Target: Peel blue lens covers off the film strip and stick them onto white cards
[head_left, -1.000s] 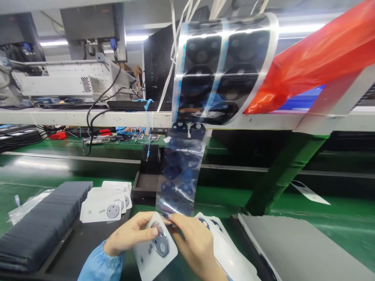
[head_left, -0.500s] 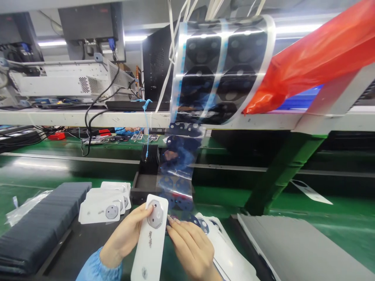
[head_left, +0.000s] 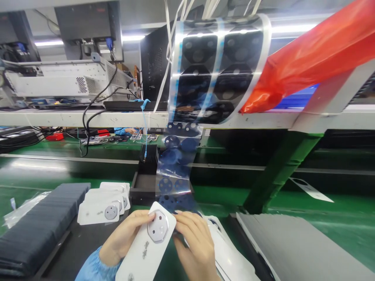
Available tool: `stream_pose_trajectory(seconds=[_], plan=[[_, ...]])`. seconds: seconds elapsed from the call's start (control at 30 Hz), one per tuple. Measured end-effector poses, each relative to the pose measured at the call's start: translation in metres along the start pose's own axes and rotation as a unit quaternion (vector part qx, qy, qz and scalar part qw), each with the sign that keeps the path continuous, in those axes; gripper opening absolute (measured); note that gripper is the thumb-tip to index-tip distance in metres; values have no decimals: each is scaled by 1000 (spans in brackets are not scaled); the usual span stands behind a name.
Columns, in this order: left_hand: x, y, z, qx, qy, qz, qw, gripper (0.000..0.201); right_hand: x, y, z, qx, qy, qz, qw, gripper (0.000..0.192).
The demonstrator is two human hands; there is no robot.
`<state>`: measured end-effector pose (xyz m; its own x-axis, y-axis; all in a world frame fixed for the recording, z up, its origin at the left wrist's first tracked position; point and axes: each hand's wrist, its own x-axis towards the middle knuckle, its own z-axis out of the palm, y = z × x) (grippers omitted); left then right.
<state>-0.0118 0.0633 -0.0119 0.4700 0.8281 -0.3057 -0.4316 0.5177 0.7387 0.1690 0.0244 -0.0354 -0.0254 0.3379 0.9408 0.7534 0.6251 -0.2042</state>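
My left hand [head_left: 124, 236] is closed on a white phone-back-shaped panel [head_left: 146, 251], its thumb on the grey octagonal patch with round holes near the upper end. The panel is tilted, its upper end leaning right. My right hand [head_left: 196, 244] is closed at the panel's upper right edge, with bent fingertips against it; whatever lies behind them is hidden. Just beyond the panel hangs a clear film strip [head_left: 175, 171] with dark blue rounded stickers, coming down from a large roll [head_left: 219, 70]. More white panels [head_left: 233, 249] lie under and right of my right hand.
Several similar panels [head_left: 98, 210] overlap on the left, beside a long dark padded block [head_left: 43, 226]. A grey stack of sheets [head_left: 301, 246] lies at the right. A green post [head_left: 284, 168] and white shelf edge [head_left: 125, 119] stand ahead, with red plastic [head_left: 316, 58] above.
The white panel has turned, its upper end swinging right and slightly down. My right fingers have risen a little along its edge. The view has shifted slightly.
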Motion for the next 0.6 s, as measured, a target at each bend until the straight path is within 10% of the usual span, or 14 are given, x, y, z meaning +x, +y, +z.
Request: stream_pose_trajectory(seconds=[0.47, 0.6], plan=[[-2, 1, 2, -41, 39, 10, 998, 29, 3, -8, -17, -87, -8, -210, 974, 25], [2, 3, -9, -9, 78, 46, 996, 27, -2, -25, -16, 72, -26, -113, 991, 26]])
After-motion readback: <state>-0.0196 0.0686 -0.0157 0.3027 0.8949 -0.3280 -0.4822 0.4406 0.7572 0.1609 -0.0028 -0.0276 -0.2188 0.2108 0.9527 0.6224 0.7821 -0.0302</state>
